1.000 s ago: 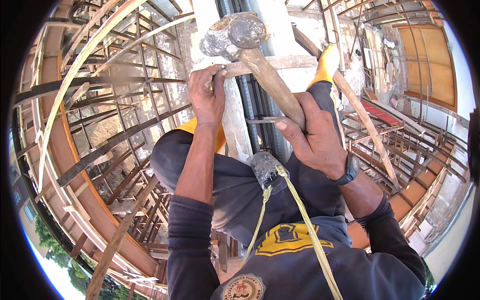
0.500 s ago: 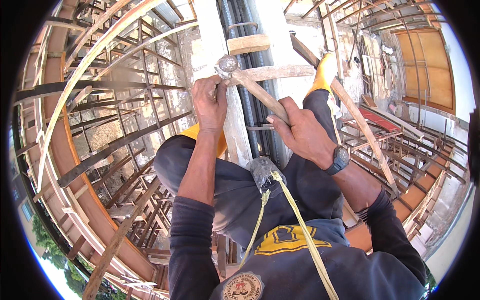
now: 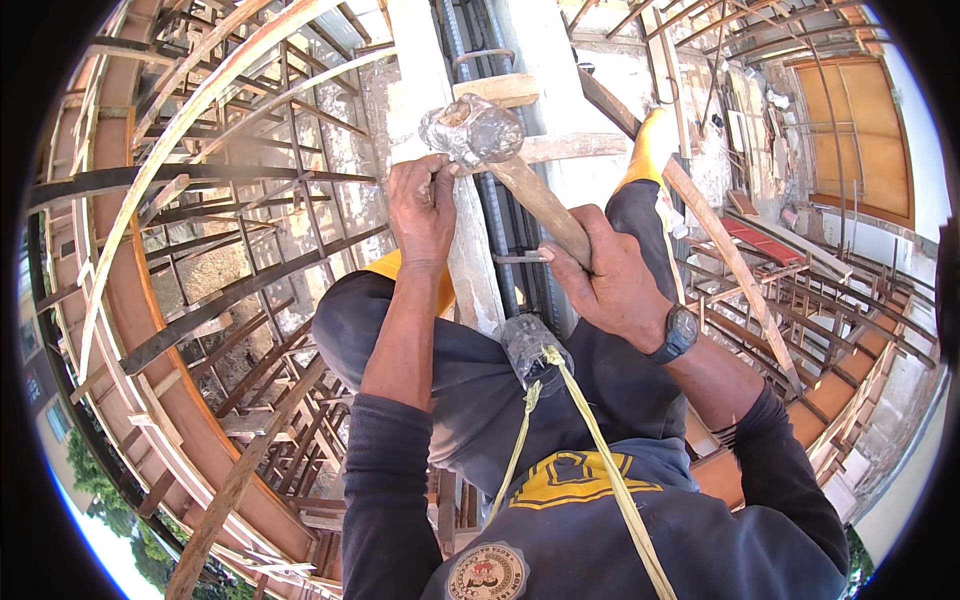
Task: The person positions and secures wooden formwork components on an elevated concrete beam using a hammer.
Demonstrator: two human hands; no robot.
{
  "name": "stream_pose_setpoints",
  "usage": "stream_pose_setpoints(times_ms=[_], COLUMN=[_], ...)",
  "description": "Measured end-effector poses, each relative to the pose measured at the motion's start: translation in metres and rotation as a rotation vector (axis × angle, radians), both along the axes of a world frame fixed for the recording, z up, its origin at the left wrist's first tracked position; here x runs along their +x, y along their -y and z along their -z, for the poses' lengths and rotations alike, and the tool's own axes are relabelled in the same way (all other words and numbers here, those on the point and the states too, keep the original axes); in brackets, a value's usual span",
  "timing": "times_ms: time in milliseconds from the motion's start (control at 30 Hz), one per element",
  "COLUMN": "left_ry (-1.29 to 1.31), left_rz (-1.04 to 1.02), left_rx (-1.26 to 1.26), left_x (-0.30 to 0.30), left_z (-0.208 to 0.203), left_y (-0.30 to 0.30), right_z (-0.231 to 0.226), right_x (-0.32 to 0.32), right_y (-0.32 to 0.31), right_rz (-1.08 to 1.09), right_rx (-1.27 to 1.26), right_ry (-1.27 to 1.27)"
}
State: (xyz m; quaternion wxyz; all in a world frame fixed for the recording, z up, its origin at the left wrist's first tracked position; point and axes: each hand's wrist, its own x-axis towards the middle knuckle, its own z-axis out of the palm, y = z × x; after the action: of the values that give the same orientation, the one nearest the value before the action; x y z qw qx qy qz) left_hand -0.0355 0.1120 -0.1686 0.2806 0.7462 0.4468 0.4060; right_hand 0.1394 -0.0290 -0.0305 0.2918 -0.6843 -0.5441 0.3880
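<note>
A hammer (image 3: 545, 208) with a wooden handle is gripped in my right hand (image 3: 618, 275); its worn, whitish-spattered head hangs over the left side of the board mould. A wooden crosspiece (image 3: 575, 147) spans the mould, partly hidden by the hammer head. At the crosspiece's left end, my left hand (image 3: 418, 210) is closed in a pinch just below the head; what its fingertips hold cannot be made out. Ribbed steel bars (image 3: 497, 225) run lengthwise between the pale side boards (image 3: 470, 265). Farther off, a shorter wood block (image 3: 497, 90) bridges the same gap.
A plastic-wrapped container (image 3: 535, 350) hangs on yellowish string at my lap. My legs straddle the mould, with a yellow boot (image 3: 650, 145) at right. Wooden scaffold poles (image 3: 250, 295) crowd the drop on the left; a slanted timber (image 3: 730, 250) and more framework are at right.
The hammer head has risen toward me and turned, looking larger and sideways now. My right hand has shifted slightly right and down. The left hand stays at the crosspiece's end.
</note>
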Motion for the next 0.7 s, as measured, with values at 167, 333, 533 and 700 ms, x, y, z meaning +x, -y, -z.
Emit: stream_pose_setpoints(times_ms=[167,333,533,700], left_ry=[-0.067,-0.041,-0.007,-0.01], left_rz=[-0.008,0.003,-0.017,-0.014], left_rx=[0.049,0.052,-0.005,0.036], left_x=[-0.003,-0.004,-0.004,-0.003], left_z=[-0.003,0.004,0.002,0.004], left_y=[-0.005,0.003,0.003,0.002], right_z=[-0.008,-0.015,-0.02,-0.008], right_x=[0.014,0.001,0.011,0.008], right_y=[-0.011,0.0,-0.019,-0.003], right_rz=[-0.074,0.001,-0.092,-0.05], right_rx=[-0.1,0.134,-0.065,0.111], right_ry=[0.09,-0.02,0.106,0.027])
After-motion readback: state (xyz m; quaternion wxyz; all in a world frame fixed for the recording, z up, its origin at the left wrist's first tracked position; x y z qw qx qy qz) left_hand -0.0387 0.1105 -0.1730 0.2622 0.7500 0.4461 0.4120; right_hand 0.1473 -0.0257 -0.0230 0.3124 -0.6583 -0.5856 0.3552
